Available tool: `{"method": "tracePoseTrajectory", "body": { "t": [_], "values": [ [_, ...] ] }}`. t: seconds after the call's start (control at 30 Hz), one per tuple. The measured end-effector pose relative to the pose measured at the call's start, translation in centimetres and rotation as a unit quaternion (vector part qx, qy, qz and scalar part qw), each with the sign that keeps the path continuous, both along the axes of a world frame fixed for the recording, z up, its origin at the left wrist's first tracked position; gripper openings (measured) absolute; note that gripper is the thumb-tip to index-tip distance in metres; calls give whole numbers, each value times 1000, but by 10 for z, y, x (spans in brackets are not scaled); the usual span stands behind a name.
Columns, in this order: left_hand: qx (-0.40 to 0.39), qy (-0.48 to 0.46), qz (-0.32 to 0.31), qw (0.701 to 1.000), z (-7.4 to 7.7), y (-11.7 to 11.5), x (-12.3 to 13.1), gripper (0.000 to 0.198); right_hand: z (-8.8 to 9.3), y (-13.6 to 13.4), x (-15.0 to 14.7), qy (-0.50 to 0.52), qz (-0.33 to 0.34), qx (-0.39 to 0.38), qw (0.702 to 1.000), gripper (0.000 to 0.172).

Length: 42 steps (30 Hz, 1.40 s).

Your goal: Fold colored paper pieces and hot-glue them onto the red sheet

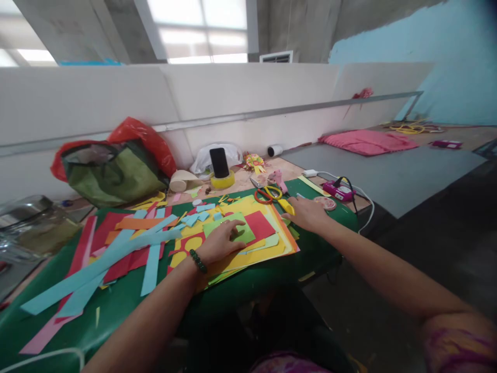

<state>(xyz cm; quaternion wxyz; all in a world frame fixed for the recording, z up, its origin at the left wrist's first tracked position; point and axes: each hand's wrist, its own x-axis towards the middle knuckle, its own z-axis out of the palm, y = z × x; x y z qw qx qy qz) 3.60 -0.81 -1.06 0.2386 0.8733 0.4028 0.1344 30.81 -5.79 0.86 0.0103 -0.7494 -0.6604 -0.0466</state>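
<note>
My left hand point(222, 242), with a green bead bracelet at the wrist, lies over a light green paper square point(243, 230). Its fingers are slightly curved and apart, pressing on the sheet. Beneath and beside it are a red paper piece point(260, 226) and a stack of yellow paper point(267, 254). My right hand point(308, 213) is at the stack's right edge, thumb and fingers around a small yellow object point(286, 206) whose kind I cannot make out. Just beyond it rest scissors point(267, 194) with orange and yellow handles and a pink glue gun point(278, 179).
Light blue paper strips point(116, 256) cross red and pink sheets on the left of the green cover point(310, 248). Behind stand a phone point(219, 163), a yellow tape roll point(222, 180) and a green bag point(112, 173). A glass jar point(33, 228) is far left; a purple power box point(338, 190) sits right.
</note>
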Motion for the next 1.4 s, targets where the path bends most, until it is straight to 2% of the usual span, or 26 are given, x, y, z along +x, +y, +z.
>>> {"method": "tracePoseTrajectory", "body": {
  "t": [0.1,0.17,0.23,0.3,0.4,0.47,0.57,0.63,0.67,0.8,0.9,1.03,1.13,1.23,1.33,1.4],
  "values": [
    [-19,-10,-9,1000,0,-3,-3,49,4,3,-2,-8,2,-41,999,31],
    [-33,-7,-1,999,1,-4,-3,48,9,-6,2,-22,-16,-48,998,28],
    [-47,-10,0,999,0,-4,-3,49,15,-23,11,-37,-42,-42,998,28],
    [-56,-19,-6,998,-1,-2,-2,40,16,-47,24,-21,-71,-23,997,32],
    [-45,-29,-15,998,-4,1,0,25,11,-82,45,81,-85,18,993,38],
    [-32,-30,-17,999,-7,2,2,22,5,-98,51,226,-67,61,970,36],
    [-43,-46,-11,998,-7,2,2,19,-5,-103,42,427,-52,62,901,37],
    [-58,-64,-10,996,-4,0,2,20,-12,-94,28,495,-54,42,866,43],
    [-65,-72,-11,995,-3,-2,2,21,-16,-88,22,505,-48,37,861,45],
    [-82,-96,-18,992,2,-10,3,26,-29,-68,6,450,9,73,890,47],
    [-85,-102,-18,991,1,-15,6,30,-34,-67,4,409,28,65,910,45],
    [-65,-81,-12,994,-4,-19,11,32,-30,-77,5,389,46,26,920,44],
    [-7,-48,-12,999,-5,-20,14,38,-23,-81,8,369,58,4,928,45],
    [41,-10,-68,997,-4,-24,11,40,-20,-82,13,346,65,-19,936,45],
    [35,75,-157,984,-2,-31,6,46,-20,-85,18,347,75,-13,935,45],
    [28,127,-175,976,-2,-36,3,52,-21,-88,20,348,87,-4,933,44]
  ]
}}
